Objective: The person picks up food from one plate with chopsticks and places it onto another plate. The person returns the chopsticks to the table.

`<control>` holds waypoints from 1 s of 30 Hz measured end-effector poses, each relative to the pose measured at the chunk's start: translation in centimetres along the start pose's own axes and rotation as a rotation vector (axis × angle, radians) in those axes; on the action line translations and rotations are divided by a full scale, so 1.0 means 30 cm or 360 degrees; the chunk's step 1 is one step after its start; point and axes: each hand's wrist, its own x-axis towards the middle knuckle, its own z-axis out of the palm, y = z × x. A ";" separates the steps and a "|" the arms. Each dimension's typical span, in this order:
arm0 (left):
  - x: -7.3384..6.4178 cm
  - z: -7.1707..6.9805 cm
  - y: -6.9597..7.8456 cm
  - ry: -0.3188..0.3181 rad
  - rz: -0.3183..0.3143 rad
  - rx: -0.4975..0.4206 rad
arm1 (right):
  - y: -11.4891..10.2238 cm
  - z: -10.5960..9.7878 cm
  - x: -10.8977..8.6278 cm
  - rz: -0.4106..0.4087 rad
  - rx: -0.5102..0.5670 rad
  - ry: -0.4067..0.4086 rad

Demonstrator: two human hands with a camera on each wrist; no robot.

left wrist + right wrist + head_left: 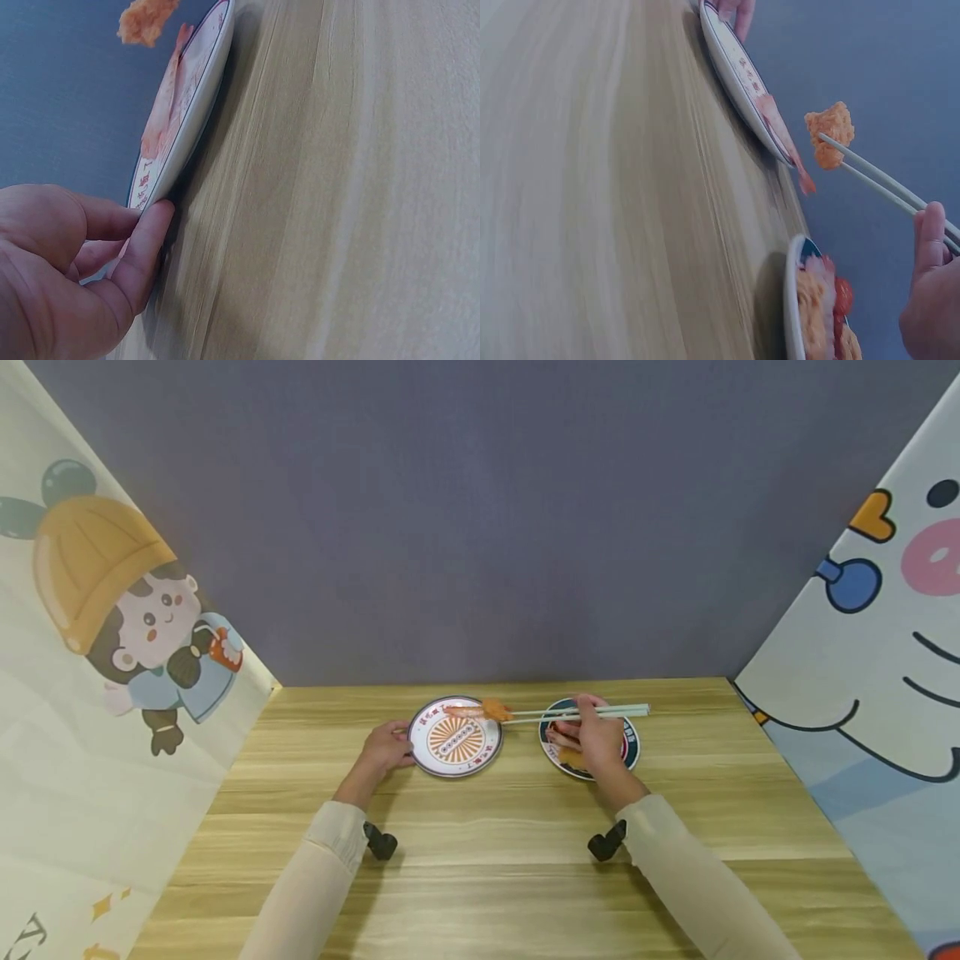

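Observation:
My left hand [387,749] pinches the near-left rim of a white plate [431,747] printed with orange rays and red characters, thumb and fingers on either side of the edge. A pink shrimp [163,112] lies toward that plate's far side. My right hand [600,739] grips a pair of pale chopsticks [577,712], whose tips point left. Between the tips is a craggy orange-brown piece of fried food [830,135], held up above the plates near the shrimp. Under my right hand stands a dark-rimmed plate [634,752], partly hidden by the hand.
On the dark-rimmed plate are more fried food [810,307] and a red round item [843,295]. Both plates stand on a wood-grain table [480,860], near its back edge. A grey panel [480,527] rises behind, with printed cartoon panels at either side.

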 end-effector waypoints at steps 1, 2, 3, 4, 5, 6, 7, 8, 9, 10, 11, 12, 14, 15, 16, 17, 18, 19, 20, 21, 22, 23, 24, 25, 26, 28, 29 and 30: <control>0.000 -0.001 0.002 -0.0001 -0.0007 -0.0002 | -0.004 -0.011 -0.002 -0.0012 -0.0026 0.0008; 0.001 -0.001 0.003 -0.0003 -0.0012 -0.0005 | -0.009 -0.021 -0.002 -0.0015 -0.0038 0.0021; 0.000 -0.001 0.006 -0.0005 -0.0018 -0.0005 | -0.012 -0.028 -0.002 -0.0046 -0.0034 0.0036; 0.001 -0.001 0.007 -0.0005 -0.0022 -0.0006 | -0.016 -0.034 -0.001 -0.0074 -0.0025 0.0054; 0.002 -0.001 0.008 -0.0006 -0.0027 -0.0010 | -0.018 -0.038 0.000 -0.0103 -0.0006 0.0076; 0.002 -0.001 0.009 -0.0009 -0.0031 -0.0012 | -0.018 -0.042 0.001 -0.0130 0.0020 0.0089; 0.003 0.000 0.010 -0.0006 -0.0040 -0.0012 | -0.019 -0.046 0.002 -0.0153 0.0047 0.0101; 0.003 0.001 0.009 -0.0009 -0.0040 -0.0011 | -0.019 -0.052 0.003 -0.0166 0.0087 0.0110; 0.004 0.001 0.009 -0.0011 -0.0041 -0.0009 | -0.018 -0.057 0.003 -0.0192 0.0113 0.0117; 0.004 0.002 0.008 -0.0012 -0.0043 -0.0010 | -0.017 -0.063 0.002 -0.0188 0.0121 0.0131; 0.004 0.002 0.008 -0.0013 -0.0045 -0.0014 | -0.016 -0.070 0.002 -0.0189 0.0130 0.0141; 0.003 0.003 0.007 -0.0013 -0.0048 -0.0016 | -0.015 -0.077 0.002 -0.0191 0.0143 0.0145; 0.002 0.003 0.006 -0.0021 -0.0041 -0.0019 | -0.015 -0.091 0.000 -0.0193 0.0177 0.0150; 0.001 0.003 0.007 -0.0021 -0.0040 -0.0023 | -0.015 -0.098 0.000 -0.0202 0.0196 0.0146; -0.001 0.003 0.007 -0.0021 -0.0038 -0.0026 | -0.016 -0.104 0.000 -0.0210 0.0220 0.0143; -0.001 0.002 0.006 -0.0022 -0.0035 -0.0029 | -0.017 -0.112 -0.001 -0.0221 0.0234 0.0130; -0.002 0.002 0.007 -0.0023 -0.0033 -0.0032 | -0.017 -0.119 -0.002 -0.0237 0.0250 0.0126; -0.003 0.002 0.007 -0.0024 -0.0028 -0.0032 | -0.018 -0.127 -0.003 -0.0250 0.0251 0.0125; -0.004 0.002 0.007 -0.0023 -0.0025 -0.0030 | -0.019 -0.135 -0.004 -0.0257 0.0255 0.0129; -0.004 0.001 0.007 -0.0020 -0.0024 -0.0033 | -0.020 -0.144 -0.005 -0.0258 0.0249 0.0136; -0.004 0.002 0.007 -0.0018 -0.0021 -0.0033 | -0.021 -0.153 -0.007 -0.0256 0.0245 0.0146; -0.004 0.002 0.006 -0.0015 -0.0020 -0.0033 | -0.022 -0.163 -0.008 -0.0251 0.0233 0.0155; -0.004 0.002 0.006 -0.0015 -0.0016 -0.0031 | -0.024 -0.172 -0.008 -0.0242 0.0232 0.0178; -0.004 0.002 0.005 -0.0012 -0.0014 -0.0029 | -0.026 -0.182 -0.010 -0.0227 0.0230 0.0196; -0.004 0.002 0.004 -0.0012 -0.0011 -0.0028 | -0.029 -0.192 -0.010 -0.0216 0.0240 0.0213; -0.006 0.001 0.003 -0.0011 -0.0008 -0.0028 | -0.034 -0.212 -0.010 -0.0199 0.0261 0.0237; -0.007 0.001 0.004 -0.0009 -0.0007 -0.0029 | -0.038 -0.222 -0.009 -0.0194 0.0271 0.0238; -0.008 0.000 0.004 -0.0007 -0.0006 -0.0030 | -0.041 -0.232 -0.009 -0.0193 0.0286 0.0240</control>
